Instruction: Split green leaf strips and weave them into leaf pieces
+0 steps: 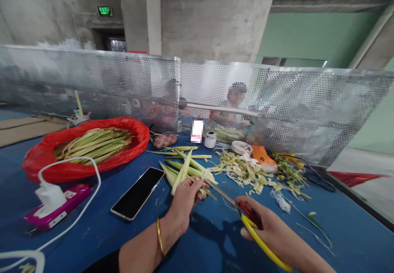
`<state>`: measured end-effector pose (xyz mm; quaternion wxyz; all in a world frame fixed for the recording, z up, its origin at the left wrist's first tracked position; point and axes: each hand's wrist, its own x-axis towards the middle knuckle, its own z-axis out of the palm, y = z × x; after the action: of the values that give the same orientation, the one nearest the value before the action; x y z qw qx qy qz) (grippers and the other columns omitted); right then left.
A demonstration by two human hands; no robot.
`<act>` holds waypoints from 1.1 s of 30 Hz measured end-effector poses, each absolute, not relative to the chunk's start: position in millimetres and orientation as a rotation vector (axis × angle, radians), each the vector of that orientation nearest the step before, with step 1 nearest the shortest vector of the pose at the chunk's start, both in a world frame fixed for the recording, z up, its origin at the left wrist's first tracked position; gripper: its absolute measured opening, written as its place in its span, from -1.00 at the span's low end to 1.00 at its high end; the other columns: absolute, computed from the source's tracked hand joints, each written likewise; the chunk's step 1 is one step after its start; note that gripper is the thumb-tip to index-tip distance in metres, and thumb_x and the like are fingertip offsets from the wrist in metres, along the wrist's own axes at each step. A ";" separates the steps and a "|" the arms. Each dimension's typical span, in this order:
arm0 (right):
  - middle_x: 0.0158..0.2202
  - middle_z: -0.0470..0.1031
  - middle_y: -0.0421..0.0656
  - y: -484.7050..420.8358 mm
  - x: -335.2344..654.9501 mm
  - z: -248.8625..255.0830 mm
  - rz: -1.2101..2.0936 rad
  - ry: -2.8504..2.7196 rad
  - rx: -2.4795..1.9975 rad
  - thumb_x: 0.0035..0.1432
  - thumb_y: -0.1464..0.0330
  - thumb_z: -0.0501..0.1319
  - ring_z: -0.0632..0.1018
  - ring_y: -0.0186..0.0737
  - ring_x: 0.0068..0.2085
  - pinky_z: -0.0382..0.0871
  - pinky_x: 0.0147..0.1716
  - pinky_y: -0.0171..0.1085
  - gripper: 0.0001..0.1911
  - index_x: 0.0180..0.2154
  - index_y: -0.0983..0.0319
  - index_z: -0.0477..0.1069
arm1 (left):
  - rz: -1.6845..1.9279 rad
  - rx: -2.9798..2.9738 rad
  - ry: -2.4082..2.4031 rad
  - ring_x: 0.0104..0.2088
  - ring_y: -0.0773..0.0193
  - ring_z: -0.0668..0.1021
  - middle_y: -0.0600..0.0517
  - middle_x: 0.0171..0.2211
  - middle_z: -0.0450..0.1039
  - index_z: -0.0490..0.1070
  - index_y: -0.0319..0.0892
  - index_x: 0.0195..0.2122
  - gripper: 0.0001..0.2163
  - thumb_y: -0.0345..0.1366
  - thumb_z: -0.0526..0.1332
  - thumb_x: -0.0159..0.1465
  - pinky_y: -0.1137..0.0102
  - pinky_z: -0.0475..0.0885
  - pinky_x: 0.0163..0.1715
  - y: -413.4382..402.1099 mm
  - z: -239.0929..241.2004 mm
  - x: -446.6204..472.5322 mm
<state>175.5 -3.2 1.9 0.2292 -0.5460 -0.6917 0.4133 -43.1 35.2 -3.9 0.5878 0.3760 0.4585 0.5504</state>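
My left hand is closed around a bundle of pale green leaf strips that fan out over the blue table. A gold bangle sits on that wrist. My right hand grips a pair of scissors with yellow and red handles. The blades point left and meet the strips just beside my left fingers. A heap of cut leaf scraps lies beyond the scissors.
A red plastic bag full of leaf strips lies at the left. A black phone, a pink power bank with white charger and cable, tape rolls and a perforated metal screen surround me. Two people sit behind the screen.
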 end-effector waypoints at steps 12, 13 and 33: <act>-0.23 0.48 -0.20 -2.3 171.0 -0.5 1.137 -1.872 -1.488 -0.06 0.31 0.29 0.43 -0.18 -0.23 0.29 -0.24 -0.34 -0.44 0.05 0.18 0.37 | 1.146 0.994 1.104 -0.62 0.47 0.28 0.01 -0.52 0.47 0.45 -0.26 -0.50 -0.81 -0.21 0.23 0.07 0.53 0.05 -0.62 30.6 -10.1 -40.8; -0.22 0.49 -0.20 -1.8 170.9 -1.0 1.143 -1.862 -1.479 -0.07 0.31 0.30 0.44 -0.17 -0.23 0.29 -0.24 -0.34 -0.44 0.05 0.19 0.38 | 1.134 1.002 1.095 -0.62 0.47 0.28 0.00 -0.51 0.47 0.44 -0.26 -0.50 -0.81 -0.21 0.23 0.06 0.52 0.05 -0.62 30.0 -9.5 -40.6; -0.52 0.39 -0.28 -3.5 160.1 -6.1 1.217 -1.768 -1.365 -0.08 0.22 0.32 0.29 -0.35 -0.49 0.19 -0.53 -0.42 -0.64 -0.21 0.25 0.55 | 1.089 0.970 1.066 -0.64 0.50 0.25 0.01 -0.50 0.47 0.44 -0.26 -0.53 -0.82 -0.22 0.23 0.01 0.54 0.04 -0.62 34.0 -6.7 -42.8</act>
<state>160.1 -3.5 -6.1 0.2945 -0.5126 -0.6643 0.4573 -42.8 34.0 -6.7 0.6192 0.4217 0.4634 0.4733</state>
